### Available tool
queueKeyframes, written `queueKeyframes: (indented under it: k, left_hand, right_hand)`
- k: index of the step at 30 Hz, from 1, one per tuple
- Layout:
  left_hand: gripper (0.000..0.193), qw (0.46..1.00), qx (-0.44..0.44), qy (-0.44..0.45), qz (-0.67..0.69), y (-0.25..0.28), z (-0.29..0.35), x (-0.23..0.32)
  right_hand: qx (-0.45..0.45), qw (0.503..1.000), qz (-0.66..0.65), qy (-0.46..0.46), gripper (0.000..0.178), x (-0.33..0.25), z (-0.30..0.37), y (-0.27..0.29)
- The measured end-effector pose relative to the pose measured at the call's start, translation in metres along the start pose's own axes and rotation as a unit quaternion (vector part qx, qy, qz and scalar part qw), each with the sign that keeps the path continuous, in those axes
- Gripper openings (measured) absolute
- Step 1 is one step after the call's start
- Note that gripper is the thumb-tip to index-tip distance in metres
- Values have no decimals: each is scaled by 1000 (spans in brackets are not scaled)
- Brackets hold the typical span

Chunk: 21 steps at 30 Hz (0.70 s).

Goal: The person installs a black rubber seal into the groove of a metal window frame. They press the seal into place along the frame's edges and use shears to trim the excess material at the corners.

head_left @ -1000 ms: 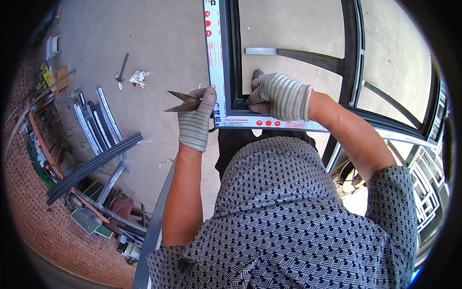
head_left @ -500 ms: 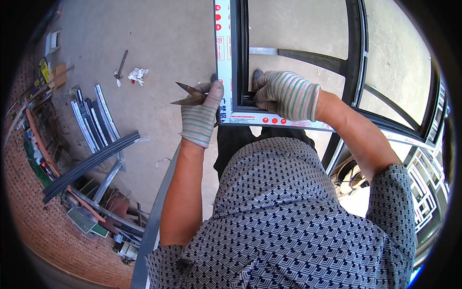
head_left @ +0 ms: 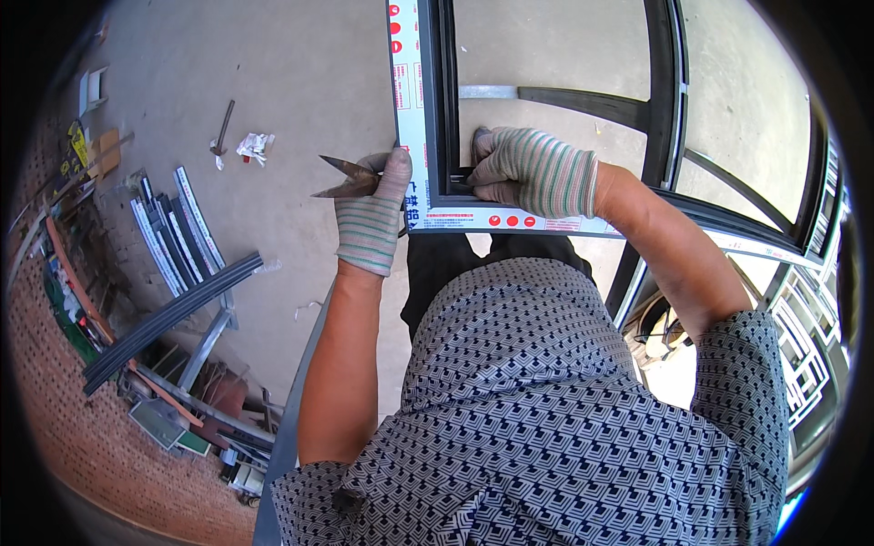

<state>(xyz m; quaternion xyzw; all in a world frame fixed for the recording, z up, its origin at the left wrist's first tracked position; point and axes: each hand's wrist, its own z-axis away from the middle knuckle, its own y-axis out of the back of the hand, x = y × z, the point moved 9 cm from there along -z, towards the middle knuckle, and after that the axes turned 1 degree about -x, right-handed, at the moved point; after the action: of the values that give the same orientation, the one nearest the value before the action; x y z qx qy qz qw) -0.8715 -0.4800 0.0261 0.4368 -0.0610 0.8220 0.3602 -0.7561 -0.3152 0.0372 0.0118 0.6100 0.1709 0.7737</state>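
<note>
A dark metal window frame (head_left: 412,109) lies in front of me, its sides wrapped in white printed film. My left hand (head_left: 367,223), in a striped knit glove, is at the outer edge of its near left corner. Closed in this hand is a pair of scissors (head_left: 350,178), the pointed blades spread and facing left; the handles are hidden. My right hand (head_left: 549,173), gloved likewise, bends into the inner side of the same corner. Its fingers pinch a black seal strip (head_left: 462,176) along the inner groove, and they cover part of it.
A hammer (head_left: 223,132) and crumpled white paper (head_left: 255,147) lie on the concrete floor to the left. Several dark metal profiles (head_left: 173,314) are stacked nearer me, beside clutter along a brick-patterned strip. Crossbars (head_left: 671,100) divide the frame at right; pale lattice panels (head_left: 801,364) stand beyond.
The frame and both hands appear slightly further left and up in the picture. Both grips look the same, and the scissor blades stay apart.
</note>
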Motion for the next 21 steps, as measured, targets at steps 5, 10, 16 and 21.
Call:
queueKeyframes:
  k: [5, 10, 16, 21]
  left_hand:
    - [51, 999, -14, 14, 31, 2, -3, -11]
    - [54, 999, 1, 12, 36, 3, -3, -9]
    - [56, 999, 3, 8, 46, 5, -2, -9]
    - [53, 999, 1, 18, 47, 8, -1, -8]
  right_hand:
    - [5, 991, -118, -69, 22, 24, -1, -15]
    - [-18, 989, -115, -93, 36, 20, -2, -13]
    - [-21, 986, -130, -101, 32, 20, -2, -19]
    - [-38, 870, -373, -321, 37, 43, 2, -38]
